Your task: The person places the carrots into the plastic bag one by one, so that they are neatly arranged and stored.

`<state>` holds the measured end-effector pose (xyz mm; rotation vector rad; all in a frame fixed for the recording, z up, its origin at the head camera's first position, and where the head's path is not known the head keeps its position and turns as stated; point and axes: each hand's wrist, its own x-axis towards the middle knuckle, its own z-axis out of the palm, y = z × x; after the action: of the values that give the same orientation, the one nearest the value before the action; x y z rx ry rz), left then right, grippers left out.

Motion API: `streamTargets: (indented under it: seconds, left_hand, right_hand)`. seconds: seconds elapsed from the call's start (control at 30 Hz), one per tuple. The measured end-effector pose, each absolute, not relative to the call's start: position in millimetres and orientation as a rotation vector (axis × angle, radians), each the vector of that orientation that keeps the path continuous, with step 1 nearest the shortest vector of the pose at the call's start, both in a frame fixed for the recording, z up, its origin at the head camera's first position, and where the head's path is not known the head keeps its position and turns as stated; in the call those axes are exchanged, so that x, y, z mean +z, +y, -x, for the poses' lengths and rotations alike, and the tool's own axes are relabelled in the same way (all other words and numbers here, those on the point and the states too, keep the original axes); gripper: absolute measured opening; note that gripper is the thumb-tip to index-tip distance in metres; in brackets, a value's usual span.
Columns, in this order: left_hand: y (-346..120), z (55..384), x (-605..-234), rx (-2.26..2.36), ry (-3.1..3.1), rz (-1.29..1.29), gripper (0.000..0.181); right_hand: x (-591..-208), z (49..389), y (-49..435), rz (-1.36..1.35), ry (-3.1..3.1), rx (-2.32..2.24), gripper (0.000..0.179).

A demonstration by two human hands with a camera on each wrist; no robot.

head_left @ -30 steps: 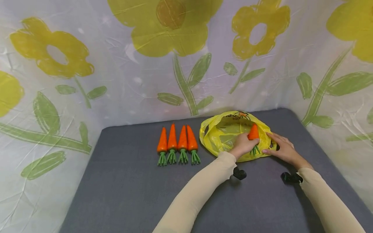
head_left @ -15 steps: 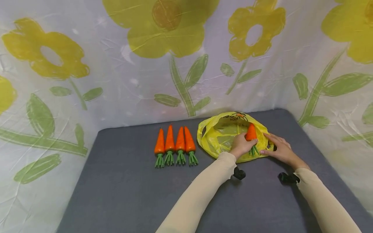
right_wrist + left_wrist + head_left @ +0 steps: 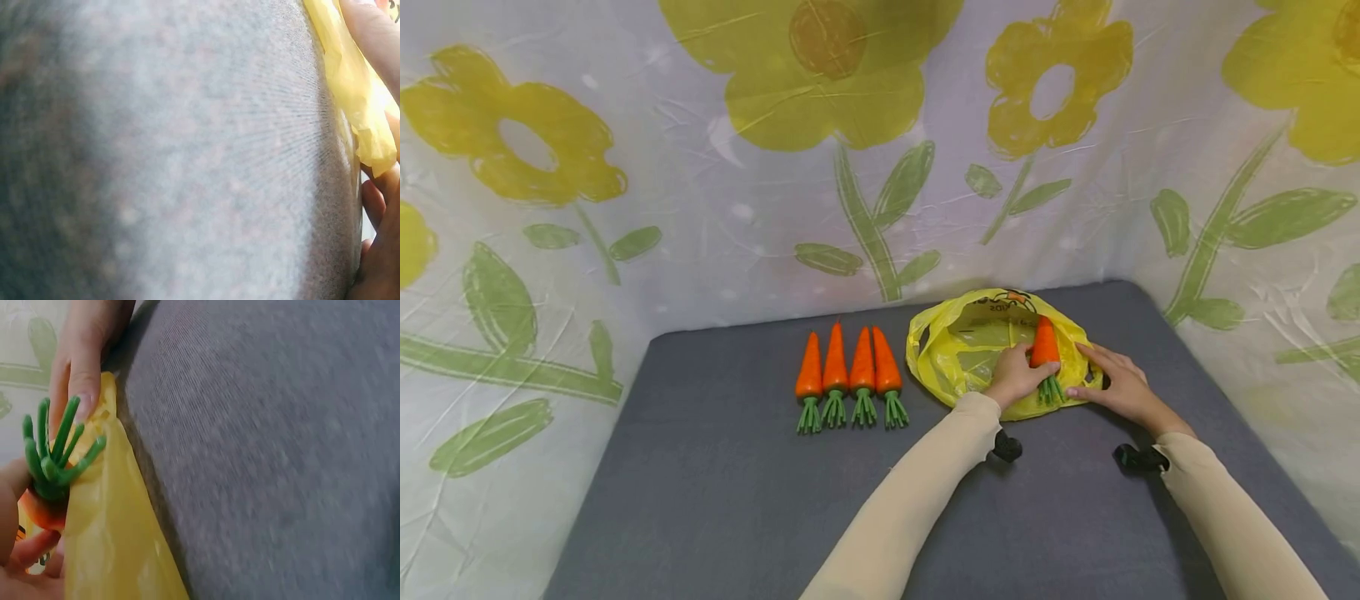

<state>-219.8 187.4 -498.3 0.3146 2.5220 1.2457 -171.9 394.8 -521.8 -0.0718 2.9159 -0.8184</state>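
Note:
In the head view a yellow plastic bag (image 3: 928, 358) lies with its mouth spread wide on the table. My left hand (image 3: 1017, 375) grips an orange carrot (image 3: 1044, 340) with a green top, over the right part of the bag's mouth. The left wrist view shows that green top (image 3: 53, 465) beside the bag's yellow side (image 3: 112, 531). My right hand (image 3: 1123, 390) holds the bag's right rim between thumb and fingers. Up close in the right wrist view, the yellow film (image 3: 350, 81) runs between the right thumb and the other fingers, partly cut off by the frame.
Several more carrots (image 3: 850, 367) lie side by side to the left of the bag, green tops toward me. Everything stands on a grey cloth-covered table (image 3: 737, 500). A flowered curtain (image 3: 722, 208) rises behind the table and along its sides.
The view has shifted slightly. My left hand has moved a little left, and the carrot in it stands a bit straighter. The right hand keeps its place at the bag's rim.

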Motion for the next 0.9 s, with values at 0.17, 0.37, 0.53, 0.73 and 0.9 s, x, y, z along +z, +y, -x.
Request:
streamTargets:
  seconds: [0.17,0.37,0.53,0.73,0.9]
  left_hand:
    - [182.6,223.8,-500.4,1.189,2.506,-0.433,0.060]
    - [180.4,225.6,-503.0,1.182,2.500,-0.444,0.057]
    - [183.7,227.0,-504.6,1.229,2.536,-0.367,0.051]
    - [185.5,227.2,-505.2,1.222,2.563,-0.360,0.060]
    - [180.5,225.2,-499.6,0.976,2.554,-0.629,0.082]
  right_hand:
    - [-520.6,172.0,396.2,0.072,2.915,-0.816,0.098]
    - [-522.6,172.6,395.4,0.080,2.923,-0.801,0.098]
    - [-525.0,173.5,395.3,0.081,2.929,-0.803,0.097]
    - [-525.9,173.6,395.3,0.083,2.938,-0.803,0.096]
    - [-525.5,173.1,397.2,0.095,2.942,-0.812,0.094]
